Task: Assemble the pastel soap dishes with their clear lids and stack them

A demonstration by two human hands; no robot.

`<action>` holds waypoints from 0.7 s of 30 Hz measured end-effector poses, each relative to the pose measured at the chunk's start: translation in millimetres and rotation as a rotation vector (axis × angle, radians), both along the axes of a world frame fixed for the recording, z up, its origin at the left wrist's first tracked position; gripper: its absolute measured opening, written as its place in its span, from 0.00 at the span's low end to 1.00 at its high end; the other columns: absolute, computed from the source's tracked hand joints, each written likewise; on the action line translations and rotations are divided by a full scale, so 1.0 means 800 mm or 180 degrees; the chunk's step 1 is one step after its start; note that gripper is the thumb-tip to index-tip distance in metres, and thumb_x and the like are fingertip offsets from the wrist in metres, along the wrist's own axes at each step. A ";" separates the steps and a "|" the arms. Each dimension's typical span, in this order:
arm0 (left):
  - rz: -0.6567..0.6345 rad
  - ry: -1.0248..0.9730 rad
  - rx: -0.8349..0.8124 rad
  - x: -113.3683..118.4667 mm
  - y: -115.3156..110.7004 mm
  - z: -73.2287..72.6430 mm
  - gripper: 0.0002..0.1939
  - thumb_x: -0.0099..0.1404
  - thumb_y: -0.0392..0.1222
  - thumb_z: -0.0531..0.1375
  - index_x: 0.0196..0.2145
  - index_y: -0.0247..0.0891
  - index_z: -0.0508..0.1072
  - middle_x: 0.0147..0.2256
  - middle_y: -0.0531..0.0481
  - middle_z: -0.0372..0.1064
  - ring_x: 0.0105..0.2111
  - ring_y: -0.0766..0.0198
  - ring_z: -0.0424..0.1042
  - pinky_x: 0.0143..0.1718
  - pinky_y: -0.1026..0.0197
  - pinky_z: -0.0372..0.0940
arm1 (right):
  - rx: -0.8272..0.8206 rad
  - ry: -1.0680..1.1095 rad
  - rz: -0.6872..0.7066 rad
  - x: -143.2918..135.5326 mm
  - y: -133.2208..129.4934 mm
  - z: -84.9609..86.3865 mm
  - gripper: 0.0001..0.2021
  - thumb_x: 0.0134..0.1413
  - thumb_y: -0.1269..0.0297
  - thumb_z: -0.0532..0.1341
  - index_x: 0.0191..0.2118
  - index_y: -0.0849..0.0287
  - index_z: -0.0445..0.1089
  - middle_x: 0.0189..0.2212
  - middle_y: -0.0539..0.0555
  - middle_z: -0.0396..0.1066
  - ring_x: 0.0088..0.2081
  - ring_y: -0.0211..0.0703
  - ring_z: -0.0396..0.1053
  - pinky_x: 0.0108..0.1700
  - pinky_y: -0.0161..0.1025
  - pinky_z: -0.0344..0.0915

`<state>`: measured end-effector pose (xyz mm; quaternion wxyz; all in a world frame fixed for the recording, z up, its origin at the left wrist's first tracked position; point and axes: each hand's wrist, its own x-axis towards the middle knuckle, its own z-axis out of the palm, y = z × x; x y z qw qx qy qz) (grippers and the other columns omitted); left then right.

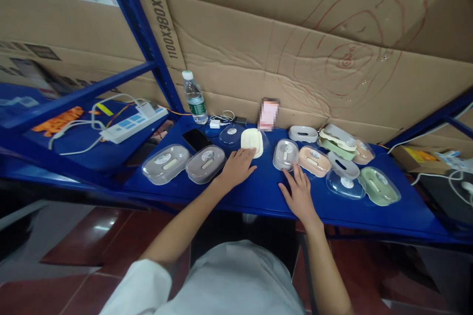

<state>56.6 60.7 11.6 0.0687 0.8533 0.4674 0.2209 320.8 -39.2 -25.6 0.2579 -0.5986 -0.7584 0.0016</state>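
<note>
Hands, both bare, lie palm-down over a bright blue bench [260, 192]. The left hand [236, 166], fingers fairly close together, touches the near edge of a cream, rounded rectangular plastic piece [251, 141] at the middle of the bench; whether it grips it cannot be told. The right hand [298, 193], fingers loosely spread and thumb apart, has its fingertips at the near edge of a grey plastic box with a clear lid [286, 152]; any grip is unclear. Just right of that box sits a peach oval box with a clear lid [314, 161]; farther right is a pale green box with a clear lid [379, 186]. Left of the left hand, two grey oval boxes with clear lids [205, 164] lie side by side. Behind them stands a clear water bottle with a white cap [195, 99], near brown cardboard [236, 59].
</note>
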 end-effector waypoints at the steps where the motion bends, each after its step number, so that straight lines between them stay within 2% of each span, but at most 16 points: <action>1: -0.0001 0.0002 -0.0006 -0.006 -0.019 -0.005 0.27 0.75 0.43 0.60 0.69 0.40 0.66 0.65 0.34 0.69 0.66 0.40 0.67 0.65 0.38 0.62 | -0.0008 0.0005 0.0027 0.001 0.000 -0.002 0.28 0.77 0.50 0.51 0.76 0.46 0.57 0.80 0.58 0.41 0.79 0.62 0.44 0.74 0.70 0.49; 6: 0.0012 -0.0100 0.0016 -0.050 -0.118 -0.024 0.18 0.77 0.49 0.60 0.60 0.43 0.72 0.60 0.39 0.73 0.65 0.42 0.69 0.63 0.41 0.67 | -0.0104 0.0032 0.0054 0.004 0.000 -0.004 0.27 0.77 0.50 0.51 0.74 0.48 0.61 0.80 0.58 0.39 0.79 0.63 0.43 0.74 0.69 0.50; 9: -0.0015 -0.0301 -0.0004 -0.079 -0.151 -0.033 0.21 0.73 0.57 0.65 0.55 0.43 0.74 0.59 0.39 0.74 0.65 0.41 0.69 0.64 0.40 0.67 | -0.0131 0.0109 0.0060 0.003 0.000 -0.001 0.26 0.76 0.50 0.52 0.73 0.48 0.63 0.80 0.58 0.39 0.78 0.65 0.44 0.73 0.70 0.51; 12: 0.0015 -0.0471 -0.0023 -0.099 -0.155 -0.039 0.23 0.69 0.61 0.68 0.52 0.42 0.74 0.58 0.38 0.74 0.64 0.40 0.70 0.66 0.37 0.67 | -0.0192 0.0254 0.0101 0.001 -0.001 0.007 0.25 0.75 0.49 0.53 0.70 0.49 0.67 0.80 0.58 0.41 0.77 0.64 0.48 0.73 0.68 0.52; 16: 0.0061 -0.0719 0.0038 -0.102 -0.141 -0.043 0.15 0.75 0.52 0.63 0.53 0.43 0.72 0.57 0.40 0.73 0.64 0.45 0.71 0.65 0.39 0.68 | -0.0134 0.0637 0.0247 0.005 -0.009 0.021 0.22 0.75 0.50 0.54 0.66 0.49 0.71 0.75 0.56 0.57 0.74 0.56 0.59 0.73 0.59 0.58; 18: 0.0115 -0.0817 0.0143 -0.098 -0.136 -0.046 0.15 0.76 0.48 0.61 0.57 0.44 0.71 0.60 0.39 0.70 0.64 0.46 0.70 0.65 0.41 0.68 | 0.0062 0.0672 0.0174 0.016 -0.017 0.024 0.20 0.76 0.53 0.54 0.64 0.47 0.74 0.70 0.54 0.67 0.71 0.53 0.64 0.73 0.58 0.60; 21: 0.0368 -0.0884 0.0358 -0.091 -0.133 -0.053 0.18 0.76 0.45 0.61 0.61 0.45 0.69 0.64 0.38 0.65 0.65 0.44 0.69 0.65 0.40 0.69 | 0.0452 0.0504 -0.0101 0.050 -0.028 0.025 0.17 0.75 0.56 0.55 0.59 0.48 0.77 0.62 0.55 0.76 0.66 0.55 0.70 0.70 0.59 0.63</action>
